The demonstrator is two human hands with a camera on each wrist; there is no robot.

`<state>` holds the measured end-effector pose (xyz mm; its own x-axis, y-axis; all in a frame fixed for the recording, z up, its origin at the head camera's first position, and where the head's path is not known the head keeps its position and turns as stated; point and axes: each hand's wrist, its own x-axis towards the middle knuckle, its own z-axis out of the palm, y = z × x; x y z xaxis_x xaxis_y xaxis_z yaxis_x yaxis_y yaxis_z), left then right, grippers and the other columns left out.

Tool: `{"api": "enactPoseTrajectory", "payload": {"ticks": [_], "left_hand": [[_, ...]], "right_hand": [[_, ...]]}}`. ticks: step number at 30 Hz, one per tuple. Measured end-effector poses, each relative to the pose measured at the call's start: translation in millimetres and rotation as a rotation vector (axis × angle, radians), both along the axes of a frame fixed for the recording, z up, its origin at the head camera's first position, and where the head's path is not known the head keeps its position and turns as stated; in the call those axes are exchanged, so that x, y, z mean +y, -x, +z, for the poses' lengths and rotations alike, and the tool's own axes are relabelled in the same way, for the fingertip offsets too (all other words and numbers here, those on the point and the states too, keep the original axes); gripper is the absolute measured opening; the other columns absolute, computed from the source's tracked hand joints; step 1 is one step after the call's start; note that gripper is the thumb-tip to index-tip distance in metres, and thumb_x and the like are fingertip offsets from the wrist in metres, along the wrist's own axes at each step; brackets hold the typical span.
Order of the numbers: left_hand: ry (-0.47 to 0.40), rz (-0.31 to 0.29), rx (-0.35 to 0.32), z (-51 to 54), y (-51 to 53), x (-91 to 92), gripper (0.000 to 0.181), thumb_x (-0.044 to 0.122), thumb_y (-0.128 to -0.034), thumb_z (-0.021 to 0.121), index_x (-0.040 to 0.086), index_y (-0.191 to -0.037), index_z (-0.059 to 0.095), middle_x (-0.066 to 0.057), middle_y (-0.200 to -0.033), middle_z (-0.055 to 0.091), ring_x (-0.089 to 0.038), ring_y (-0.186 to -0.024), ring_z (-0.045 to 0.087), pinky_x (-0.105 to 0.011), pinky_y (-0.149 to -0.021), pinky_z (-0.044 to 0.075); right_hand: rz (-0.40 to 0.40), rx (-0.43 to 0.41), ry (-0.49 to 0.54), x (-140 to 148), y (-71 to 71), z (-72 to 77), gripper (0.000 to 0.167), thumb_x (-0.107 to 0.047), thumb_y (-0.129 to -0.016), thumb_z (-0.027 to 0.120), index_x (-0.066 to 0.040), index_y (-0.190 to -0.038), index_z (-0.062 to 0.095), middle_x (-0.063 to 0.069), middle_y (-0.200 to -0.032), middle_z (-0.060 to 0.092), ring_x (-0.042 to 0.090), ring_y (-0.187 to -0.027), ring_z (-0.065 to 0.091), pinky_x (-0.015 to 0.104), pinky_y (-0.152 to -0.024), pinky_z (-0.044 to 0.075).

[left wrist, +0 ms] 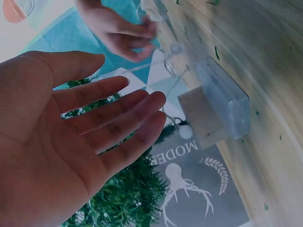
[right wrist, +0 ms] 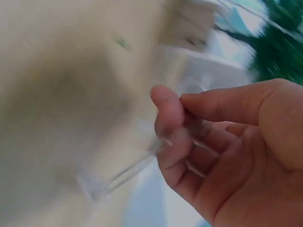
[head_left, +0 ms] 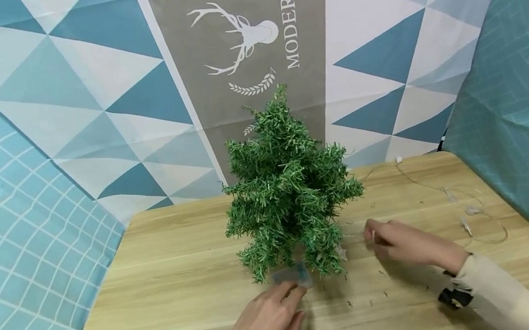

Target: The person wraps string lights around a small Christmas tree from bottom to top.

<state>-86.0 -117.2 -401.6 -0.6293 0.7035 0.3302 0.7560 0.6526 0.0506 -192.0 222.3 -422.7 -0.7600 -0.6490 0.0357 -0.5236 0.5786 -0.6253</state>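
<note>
A small green artificial tree (head_left: 290,189) stands upright in the middle of the table. At its foot sits a translucent plastic box (left wrist: 225,101), beside a wood-coloured block (left wrist: 201,116). My left hand (head_left: 261,323) is nearest that box, fingers extended and slightly bent, with nothing in them in the left wrist view. To the right of the tree, my right hand (head_left: 402,241) has curled fingers, thumb against index finger. In the blurred right wrist view it pinches a thin clear light string (right wrist: 125,175), with a clear piece dangling below the fingers.
More of the clear wire (head_left: 488,240) with small pale pieces lies looped at the table's right side. Green needle bits (head_left: 385,293) are scattered on the wooden table (head_left: 170,291). Patterned cloths (head_left: 377,30) rise behind and at both sides.
</note>
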Motion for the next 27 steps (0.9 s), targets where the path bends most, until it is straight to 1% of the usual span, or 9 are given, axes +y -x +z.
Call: {"api": "enactPoseTrajectory", "payload": {"ticks": [4, 7, 9, 12, 14, 15, 19, 24, 27], "left_hand": [[-0.015, 0.020, -0.018, 2.6, 0.3, -8.7, 0.031, 0.020, -0.0921, 0.069, 0.007, -0.120, 0.066, -0.005, -0.113, 0.068, -0.017, -0.097, 0.067, -0.031, -0.081, 0.058], [-0.053, 0.026, 0.015, 5.6, -0.1, -16.6, 0.024, 0.017, -0.0908, 0.070, 0.008, -0.113, 0.068, -0.004, -0.108, 0.069, -0.016, -0.091, 0.068, -0.030, -0.078, 0.059], [-0.096, 0.019, 0.056, 7.6, -1.0, -21.8, 0.022, 0.014, -0.0875, 0.073, 0.008, -0.109, 0.069, -0.004, -0.105, 0.070, -0.015, -0.088, 0.068, -0.029, -0.075, 0.059], [-0.161, -0.012, 0.101, 10.9, -1.7, -27.4, 0.021, 0.010, -0.0846, 0.075, 0.009, -0.105, 0.070, -0.002, -0.101, 0.070, -0.012, -0.084, 0.068, -0.025, -0.073, 0.058], [-0.189, -0.034, 0.121, 13.0, -1.9, -29.9, 0.019, 0.008, -0.0846, 0.074, 0.009, -0.104, 0.070, -0.002, -0.101, 0.070, -0.012, -0.085, 0.069, -0.023, -0.074, 0.058], [-0.198, -0.041, 0.123, 13.9, -1.9, -30.9, 0.018, 0.008, -0.0852, 0.073, 0.010, -0.103, 0.071, -0.001, -0.101, 0.070, -0.011, -0.085, 0.069, -0.022, -0.075, 0.057], [-0.231, -0.053, 0.124, 16.8, -1.9, -36.0, 0.018, 0.005, -0.0857, 0.073, 0.011, -0.103, 0.071, -0.001, -0.101, 0.071, -0.010, -0.087, 0.070, -0.020, -0.076, 0.057], [-0.279, -0.045, 0.122, 21.0, 0.3, -46.7, 0.020, 0.002, -0.0856, 0.071, 0.011, -0.103, 0.071, 0.003, -0.099, 0.071, -0.008, -0.086, 0.069, -0.018, -0.075, 0.056], [-0.330, -0.032, 0.082, 23.9, 3.7, -53.1, 0.019, -0.001, -0.0866, 0.068, 0.011, -0.100, 0.071, 0.006, -0.095, 0.072, -0.002, -0.078, 0.066, -0.012, -0.071, 0.053]], "right_hand": [[-0.004, -0.037, 0.012, 24.7, -8.2, 38.7, 0.025, 0.012, -0.092, 0.050, 0.000, -0.114, 0.051, -0.005, -0.073, 0.061, 0.005, -0.058, 0.052, 0.025, -0.050, 0.048], [-0.004, 0.032, 0.036, 40.4, -15.4, 66.8, 0.024, 0.011, -0.095, 0.050, 0.000, -0.116, 0.051, -0.010, -0.077, 0.063, 0.004, -0.063, 0.055, 0.025, -0.052, 0.048], [-0.034, 0.192, 0.073, 47.6, -18.4, 82.1, 0.022, 0.011, -0.095, 0.054, -0.003, -0.111, 0.056, -0.011, -0.081, 0.065, 0.002, -0.065, 0.056, 0.024, -0.052, 0.048], [-0.169, 0.463, 0.144, 55.6, -18.2, 101.9, 0.023, 0.012, -0.091, 0.062, -0.009, -0.101, 0.063, -0.008, -0.082, 0.069, -0.001, -0.067, 0.060, 0.020, -0.050, 0.046], [-0.269, 0.591, 0.194, 60.8, -15.0, 113.3, 0.025, 0.012, -0.089, 0.065, -0.012, -0.097, 0.066, -0.005, -0.084, 0.070, -0.002, -0.068, 0.061, 0.018, -0.051, 0.044], [-0.307, 0.624, 0.220, 63.3, -12.5, 118.5, 0.024, 0.011, -0.090, 0.065, -0.012, -0.096, 0.066, -0.003, -0.085, 0.071, -0.002, -0.070, 0.062, 0.016, -0.052, 0.044], [-0.398, 0.665, 0.314, 71.4, 2.9, 131.8, 0.015, 0.006, -0.091, 0.067, -0.008, -0.095, 0.069, -0.003, -0.088, 0.071, 0.000, -0.074, 0.063, 0.013, -0.057, 0.044], [-0.479, 0.632, 0.393, 72.4, 33.9, 142.3, 0.008, 0.001, -0.090, 0.070, -0.006, -0.093, 0.072, -0.004, -0.093, 0.071, -0.001, -0.073, 0.063, 0.008, -0.062, 0.045], [-0.511, 0.609, 0.431, 72.0, 52.3, 151.0, 0.006, -0.002, -0.090, 0.071, -0.006, -0.094, 0.073, -0.004, -0.095, 0.071, -0.001, -0.073, 0.063, 0.007, -0.065, 0.046]]}}
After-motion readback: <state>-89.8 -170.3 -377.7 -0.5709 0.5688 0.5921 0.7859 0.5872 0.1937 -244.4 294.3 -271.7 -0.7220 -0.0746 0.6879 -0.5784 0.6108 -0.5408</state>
